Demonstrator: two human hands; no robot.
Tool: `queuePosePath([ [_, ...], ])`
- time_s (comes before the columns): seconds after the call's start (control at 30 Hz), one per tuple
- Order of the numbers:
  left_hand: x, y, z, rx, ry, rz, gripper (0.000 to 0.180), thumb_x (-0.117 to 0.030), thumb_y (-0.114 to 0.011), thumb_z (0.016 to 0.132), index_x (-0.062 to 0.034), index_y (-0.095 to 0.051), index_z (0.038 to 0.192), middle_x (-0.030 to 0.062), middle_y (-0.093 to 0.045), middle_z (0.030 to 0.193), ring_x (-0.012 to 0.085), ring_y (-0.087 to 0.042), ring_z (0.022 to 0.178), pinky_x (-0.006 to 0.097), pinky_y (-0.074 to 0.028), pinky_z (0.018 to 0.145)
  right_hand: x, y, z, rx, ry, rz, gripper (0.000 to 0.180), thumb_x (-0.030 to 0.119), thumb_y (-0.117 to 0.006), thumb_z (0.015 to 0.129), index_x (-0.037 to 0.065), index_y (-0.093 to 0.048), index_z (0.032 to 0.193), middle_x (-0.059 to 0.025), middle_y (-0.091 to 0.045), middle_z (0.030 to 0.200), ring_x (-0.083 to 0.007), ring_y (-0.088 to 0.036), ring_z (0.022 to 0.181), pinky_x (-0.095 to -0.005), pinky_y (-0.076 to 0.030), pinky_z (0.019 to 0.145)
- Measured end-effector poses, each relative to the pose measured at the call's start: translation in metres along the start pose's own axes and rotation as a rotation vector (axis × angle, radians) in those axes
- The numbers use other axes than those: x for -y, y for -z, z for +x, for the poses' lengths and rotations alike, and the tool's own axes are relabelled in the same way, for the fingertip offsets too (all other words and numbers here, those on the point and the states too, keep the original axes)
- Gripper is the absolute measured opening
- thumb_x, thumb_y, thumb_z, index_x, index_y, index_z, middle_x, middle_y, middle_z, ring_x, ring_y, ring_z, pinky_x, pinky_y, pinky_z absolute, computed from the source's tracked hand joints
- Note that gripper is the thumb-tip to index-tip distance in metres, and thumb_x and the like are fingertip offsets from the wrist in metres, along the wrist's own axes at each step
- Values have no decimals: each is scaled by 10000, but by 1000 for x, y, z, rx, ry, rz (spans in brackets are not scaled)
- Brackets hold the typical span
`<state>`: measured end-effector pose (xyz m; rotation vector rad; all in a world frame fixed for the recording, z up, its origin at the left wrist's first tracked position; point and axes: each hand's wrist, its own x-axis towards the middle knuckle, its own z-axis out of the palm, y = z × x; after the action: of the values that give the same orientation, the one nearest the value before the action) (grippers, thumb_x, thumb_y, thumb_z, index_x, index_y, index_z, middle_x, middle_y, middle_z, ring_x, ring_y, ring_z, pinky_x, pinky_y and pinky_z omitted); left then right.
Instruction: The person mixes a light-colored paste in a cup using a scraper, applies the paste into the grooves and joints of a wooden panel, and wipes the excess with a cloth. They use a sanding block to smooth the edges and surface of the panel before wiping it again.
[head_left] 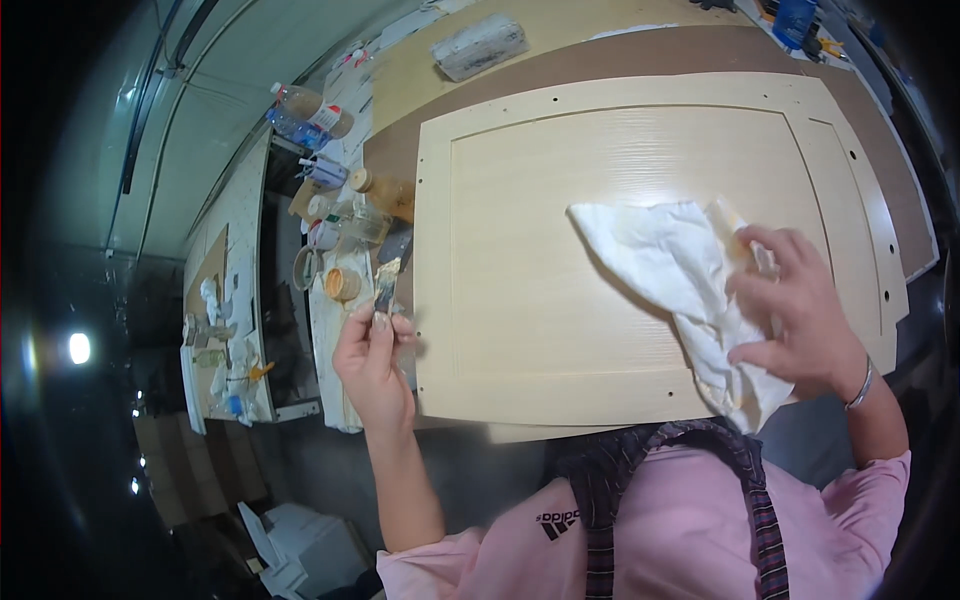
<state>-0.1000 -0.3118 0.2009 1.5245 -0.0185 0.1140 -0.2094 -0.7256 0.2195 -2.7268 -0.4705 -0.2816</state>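
Observation:
A pale cream wooden panel with a grooved border and small dark holes along its edges lies flat before me. Over its right part my right hand curls its fingers onto a crumpled white cloth, whose lower end hangs past the panel's near edge. Beside the panel's left edge, my left hand pinches a small putty knife between thumb and fingers. Its dark blade points up and carries cream-coloured stuff near the tip.
An open jar of orange-tan paste, a glass jar and an amber container crowd the bench left of the panel. Plastic bottles stand farther back. A worn white block lies beyond the panel; a blue container is far right.

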Motion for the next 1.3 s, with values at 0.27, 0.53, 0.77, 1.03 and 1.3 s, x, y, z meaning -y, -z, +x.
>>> queuePosePath([
  [0.27,0,-23,25,101,-334,884,260,-33,-627,932,-31,-709,1178,46,-585,916,162,-535,871,288,-436,794,-23,-15,-19,-152,8,341,324,-123,-610,637,20,-627,928,-158,-669,994,-331,-617,772,-376,-509,642],
  [0.53,4,-17,62,202,-676,1258,321,0,-701,814,-91,-738,1119,52,-499,853,239,-504,844,353,-407,775,-33,-24,-10,-82,-69,370,470,-96,-523,590,54,-721,989,-128,-568,823,-294,-521,690,-363,-422,576],
  [0.77,-3,-23,60,263,-702,1293,314,23,-693,814,-74,-742,1108,46,-462,801,221,-457,787,339,-383,706,-34,-32,-11,-104,-116,397,464,-53,-493,562,48,-725,952,-127,-542,800,-266,-488,641,-340,-382,538],
  [1.03,6,-25,39,204,-602,1277,260,-32,-735,802,-79,-762,1056,57,-506,759,247,-498,755,372,-399,713,-35,-35,-13,-131,-118,398,458,-44,-495,567,38,-727,953,-137,-532,809,-243,-488,630,-320,-364,530],
  [1.3,12,-32,30,134,-644,1339,218,-45,-742,803,-69,-762,1018,57,-499,731,256,-502,728,382,-400,688,-34,-35,-13,-120,-129,396,445,-46,-500,576,37,-733,947,-135,-535,809,-238,-494,628,-316,-368,529],
])
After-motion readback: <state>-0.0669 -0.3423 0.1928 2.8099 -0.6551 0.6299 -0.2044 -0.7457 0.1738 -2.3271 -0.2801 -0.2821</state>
